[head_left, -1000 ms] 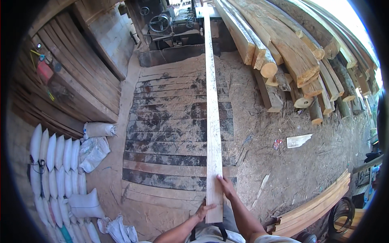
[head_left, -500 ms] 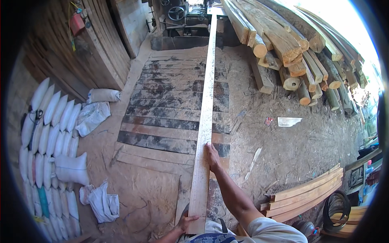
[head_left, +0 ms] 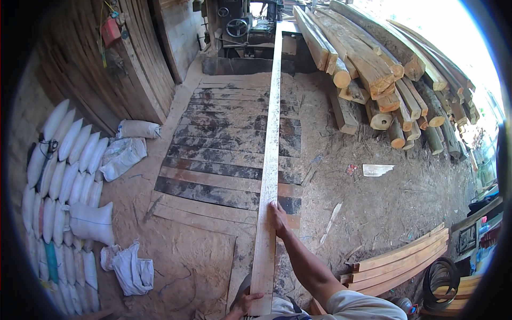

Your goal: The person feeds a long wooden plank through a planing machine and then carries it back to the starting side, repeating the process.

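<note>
A long pale plank (head_left: 271, 154) runs from my body away to the dark machine (head_left: 240, 26) with handwheels at the top of the view, where its far end rests. My right hand (head_left: 278, 217) grips the plank from its right side, thumb up near the top face. My left hand (head_left: 247, 300) holds the near end low on the left, fingers partly hidden under the wood. The plank lies above floor boards (head_left: 213, 133) dusted with sawdust and dark stains.
Stacked beams and logs (head_left: 384, 80) fill the upper right. White sacks (head_left: 69, 149) are piled at the left, beside an upright wooden partition (head_left: 133, 69). Cut boards (head_left: 400, 256) and a black coil (head_left: 442, 282) lie at the lower right. A loose white offcut (head_left: 377, 169) is on the dirt floor.
Over the last second my hands and the plank's near end have shifted left and down in view, with the right hand higher on the plank than at first. The view has tilted.
</note>
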A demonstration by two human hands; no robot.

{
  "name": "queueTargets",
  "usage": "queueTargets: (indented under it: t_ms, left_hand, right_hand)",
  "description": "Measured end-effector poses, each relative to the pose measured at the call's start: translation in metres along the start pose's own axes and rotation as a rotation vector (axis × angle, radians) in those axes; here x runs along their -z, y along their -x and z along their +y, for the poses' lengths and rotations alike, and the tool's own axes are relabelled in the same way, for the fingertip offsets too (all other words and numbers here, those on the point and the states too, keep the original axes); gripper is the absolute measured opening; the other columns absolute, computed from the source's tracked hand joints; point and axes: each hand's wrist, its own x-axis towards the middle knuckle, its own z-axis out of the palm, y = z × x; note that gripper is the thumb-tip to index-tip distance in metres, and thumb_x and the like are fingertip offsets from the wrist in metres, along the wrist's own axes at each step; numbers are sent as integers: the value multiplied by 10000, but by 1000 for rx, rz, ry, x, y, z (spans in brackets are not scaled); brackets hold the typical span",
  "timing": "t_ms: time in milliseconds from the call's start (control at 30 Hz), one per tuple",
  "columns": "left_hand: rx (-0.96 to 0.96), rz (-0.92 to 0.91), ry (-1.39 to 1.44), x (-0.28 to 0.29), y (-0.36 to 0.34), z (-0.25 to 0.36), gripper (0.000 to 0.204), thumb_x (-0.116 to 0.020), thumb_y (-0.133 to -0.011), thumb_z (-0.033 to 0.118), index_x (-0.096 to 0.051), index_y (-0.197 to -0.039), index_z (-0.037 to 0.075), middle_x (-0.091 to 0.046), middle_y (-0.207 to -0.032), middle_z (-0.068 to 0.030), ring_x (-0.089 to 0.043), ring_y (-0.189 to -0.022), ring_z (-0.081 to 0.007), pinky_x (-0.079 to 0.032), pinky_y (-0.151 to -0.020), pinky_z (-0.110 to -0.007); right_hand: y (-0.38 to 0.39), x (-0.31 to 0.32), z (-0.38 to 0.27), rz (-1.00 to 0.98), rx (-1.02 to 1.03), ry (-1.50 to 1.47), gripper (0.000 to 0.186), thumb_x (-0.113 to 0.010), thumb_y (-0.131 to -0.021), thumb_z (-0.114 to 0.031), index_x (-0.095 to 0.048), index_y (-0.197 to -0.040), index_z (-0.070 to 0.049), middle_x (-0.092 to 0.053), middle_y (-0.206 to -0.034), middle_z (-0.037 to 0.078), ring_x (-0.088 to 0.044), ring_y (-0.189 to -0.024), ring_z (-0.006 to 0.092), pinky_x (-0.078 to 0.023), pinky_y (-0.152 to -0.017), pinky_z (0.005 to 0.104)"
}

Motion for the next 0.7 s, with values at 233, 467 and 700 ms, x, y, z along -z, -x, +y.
queueTargets:
  t_ms: [233,467,700]
  left_hand:
    - [-48,-74,-54,-12,-78,80,686,-692,-671,200,-479,-1284,-21,-599,-1162,-113,-558,-1061,-224,-425,-942,-333]
    - [12,-139,28,-42,-171,186,727,-684,-629,202,-467,-1291,-5,-592,-1165,-121,-549,-1086,-235,-407,-966,-349]
    - [46,-207,108,-68,-294,295,699,-672,-615,157,-482,-1269,-2,-609,-1138,-122,-580,-1049,-258,-440,-940,-361]
  right_hand:
    - [-123,1,-53,-102,-108,-80,542,-464,-971,-339,-335,-1421,-66,-485,-1320,73,-459,-1172,181,-354,-999,318]
    - [-286,-8,-131,-3,-60,26,522,-472,-965,-372,-358,-1403,-112,-528,-1215,68,-510,-1033,180,-446,-862,339]
    - [-448,0,-175,50,-52,59,517,-486,-956,-370,-383,-1391,-111,-538,-1222,76,-510,-1047,186,-431,-888,342]
